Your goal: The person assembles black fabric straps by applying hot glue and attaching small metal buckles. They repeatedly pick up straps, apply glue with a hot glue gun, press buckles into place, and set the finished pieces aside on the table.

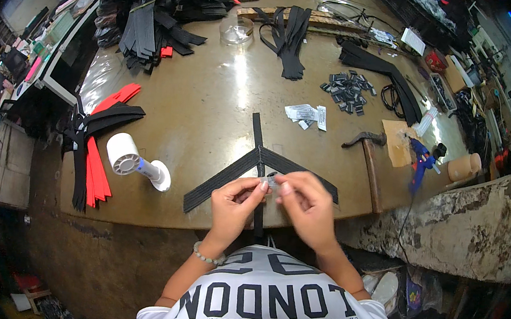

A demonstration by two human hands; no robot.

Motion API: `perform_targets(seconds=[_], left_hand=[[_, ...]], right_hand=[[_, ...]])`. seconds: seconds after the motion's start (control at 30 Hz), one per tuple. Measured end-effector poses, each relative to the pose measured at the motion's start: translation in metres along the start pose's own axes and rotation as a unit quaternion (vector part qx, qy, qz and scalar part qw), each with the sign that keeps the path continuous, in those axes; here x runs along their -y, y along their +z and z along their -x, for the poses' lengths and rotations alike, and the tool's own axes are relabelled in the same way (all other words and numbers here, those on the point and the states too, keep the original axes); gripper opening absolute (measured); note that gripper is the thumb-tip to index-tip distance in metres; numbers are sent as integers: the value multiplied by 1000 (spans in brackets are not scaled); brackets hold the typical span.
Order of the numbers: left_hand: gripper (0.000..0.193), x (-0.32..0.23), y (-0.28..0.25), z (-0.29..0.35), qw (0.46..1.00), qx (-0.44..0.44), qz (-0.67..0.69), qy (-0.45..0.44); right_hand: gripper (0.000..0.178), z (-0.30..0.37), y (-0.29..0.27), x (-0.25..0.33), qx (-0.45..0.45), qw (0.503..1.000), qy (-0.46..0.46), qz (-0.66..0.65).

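My left hand (235, 206) is closed in a pinch on a small whitish, see-through piece (270, 183), too small to name. Beside it, the fingers of my right hand (309, 210) are also pinched together, slightly blurred; what they hold is hidden, though a tiny dark bit shows between the two hands. Beneath both hands lie black ribbed straps (222, 180), joined at a peak, with two arms slanting down to either side. A narrow black strap (257, 128) runs through the joint toward the table's near edge.
Left stand a white handheld fan (124, 151) and red straps (97, 174) under black ones. To the right are a hammer (369, 171), a blue glue gun (420, 161) and a tape roll (463, 167). Farther back lie white labels (305, 114), small black buckles (348, 91) and bundled black straps (152, 15).
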State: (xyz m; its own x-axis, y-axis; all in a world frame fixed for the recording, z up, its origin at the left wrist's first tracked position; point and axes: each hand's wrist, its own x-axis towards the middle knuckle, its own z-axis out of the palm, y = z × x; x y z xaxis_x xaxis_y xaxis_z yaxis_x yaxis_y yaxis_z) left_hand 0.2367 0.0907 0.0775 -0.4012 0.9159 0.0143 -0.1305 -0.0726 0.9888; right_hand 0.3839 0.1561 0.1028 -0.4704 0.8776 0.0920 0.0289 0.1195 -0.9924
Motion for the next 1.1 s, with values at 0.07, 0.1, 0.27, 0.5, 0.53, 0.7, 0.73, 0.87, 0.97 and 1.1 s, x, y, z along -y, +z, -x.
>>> perform_targets(seconds=[0.07, 0.1, 0.27, 0.5, 0.53, 0.7, 0.73, 0.87, 0.97, 1.1], left_hand=[[16, -1, -3, 0, 998, 24, 34, -36], [16, -2, -4, 0, 998, 32, 28, -34], [16, -4, -5, 1, 998, 56, 27, -26], [15, -2, -7, 2, 998, 21, -16, -59], [15, -1, -8, 1, 997, 19, -31, -63], [17, 2, -13, -9, 988, 21, -133, -75], [17, 2, -15, -14, 985, 26, -156, -68], [25, 6, -19, -42, 963, 40, -266, -16], [27, 10, -20, -67, 947, 49, -317, 22], [25, 13, -18, -81, 929, 51, -366, 0]], right_hand=[[26, -6, -11, 1, -14, 998, 4, -69], [26, -10, -16, 1, 2, 995, 17, -98], [22, -21, -22, -7, 144, 967, 117, -176], [20, -17, -16, -24, 127, 963, 140, -192], [18, -16, -15, -27, 118, 962, 143, -202], [21, -18, -9, -39, 89, 967, 155, -183], [21, -21, -8, -41, 86, 969, 155, -169], [24, -47, -8, -42, 73, 985, 155, 11], [29, -72, -9, -44, 65, 983, 94, 142], [28, -84, -3, -50, 51, 970, 68, 229]])
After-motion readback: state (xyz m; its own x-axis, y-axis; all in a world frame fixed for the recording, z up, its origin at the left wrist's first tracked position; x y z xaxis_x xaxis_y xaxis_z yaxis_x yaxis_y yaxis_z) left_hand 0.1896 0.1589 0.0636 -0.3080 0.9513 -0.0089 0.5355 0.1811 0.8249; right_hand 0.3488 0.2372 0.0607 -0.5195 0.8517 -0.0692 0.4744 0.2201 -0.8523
